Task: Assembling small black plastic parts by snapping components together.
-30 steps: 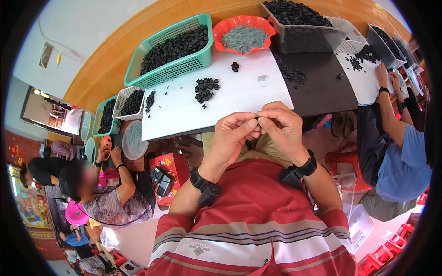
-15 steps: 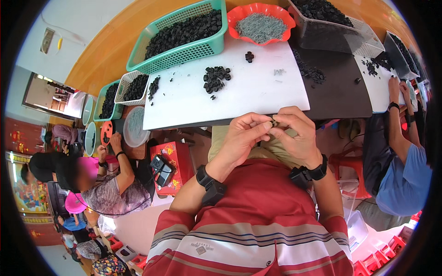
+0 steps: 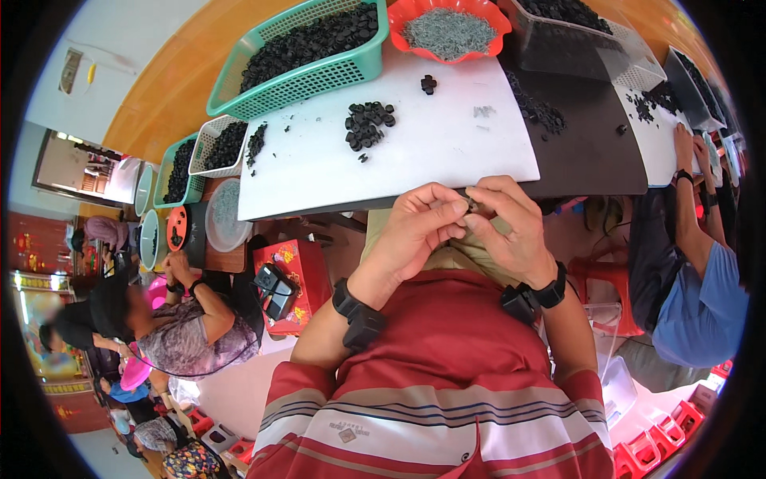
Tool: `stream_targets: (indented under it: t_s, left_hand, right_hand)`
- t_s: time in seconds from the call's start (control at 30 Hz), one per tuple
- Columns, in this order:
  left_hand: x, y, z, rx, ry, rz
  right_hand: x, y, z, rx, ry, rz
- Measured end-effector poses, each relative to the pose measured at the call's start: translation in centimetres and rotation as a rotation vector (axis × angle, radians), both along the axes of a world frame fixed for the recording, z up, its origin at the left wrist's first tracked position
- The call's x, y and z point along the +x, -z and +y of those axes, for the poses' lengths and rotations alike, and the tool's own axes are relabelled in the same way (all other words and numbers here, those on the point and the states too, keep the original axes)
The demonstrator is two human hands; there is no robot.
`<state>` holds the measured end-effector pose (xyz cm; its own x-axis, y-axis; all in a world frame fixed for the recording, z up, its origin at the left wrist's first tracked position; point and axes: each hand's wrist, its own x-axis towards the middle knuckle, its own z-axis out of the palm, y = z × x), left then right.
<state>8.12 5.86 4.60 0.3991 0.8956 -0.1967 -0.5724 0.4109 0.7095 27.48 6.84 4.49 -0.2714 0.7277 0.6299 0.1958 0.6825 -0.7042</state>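
My left hand (image 3: 419,227) and my right hand (image 3: 511,231) meet just off the near edge of the white board (image 3: 447,160). Both are closed, fingertips pinched together around a small dark piece (image 3: 470,206). Fingers cover most of it, so its exact shape is hidden. Beyond the hands, a heap of small black plastic parts (image 3: 367,125) lies on the board. Farther off sits a small cluster of black parts (image 3: 428,84), and a few thin grey pins (image 3: 483,112) are to its right.
A green basket (image 3: 299,89) of black parts and a red scalloped bowl (image 3: 504,33) of grey pins stand at the back. A clear bin (image 3: 562,56) holds more black parts. Co-workers sit at left (image 3: 191,319) and right (image 3: 702,295). A red box (image 3: 311,279) stands left of me.
Both my hands stay pinched on the small dark piece, with slight finger shifts. The co-worker at left has drawn both hands together, away from the orange dish. The view has shifted slightly.
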Motion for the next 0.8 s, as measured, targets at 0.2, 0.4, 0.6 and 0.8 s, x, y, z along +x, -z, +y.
stream_targets:
  t_s: [0.2,0.4,0.6,0.8]
  left_hand:
    - [-0.32,-0.24,0.06,-0.049,-0.026,-0.074]
    - [-0.02,-0.83,-0.12,-0.066,-0.054,-0.095]
    - [-0.12,-0.48,-0.07,-0.068,-0.056,-0.09]
    - [0.02,-0.53,0.05,-0.098,-0.078,-0.109]
  right_hand:
    - [-0.41,0.36,0.17,-0.01,-0.061,0.008]
    - [-0.47,0.41,0.13,-0.069,-0.069,0.041]
    - [-0.68,0.4,0.07,-0.165,-0.068,0.155]
    - [-0.9,0.62,0.26,-0.259,-0.086,0.238]
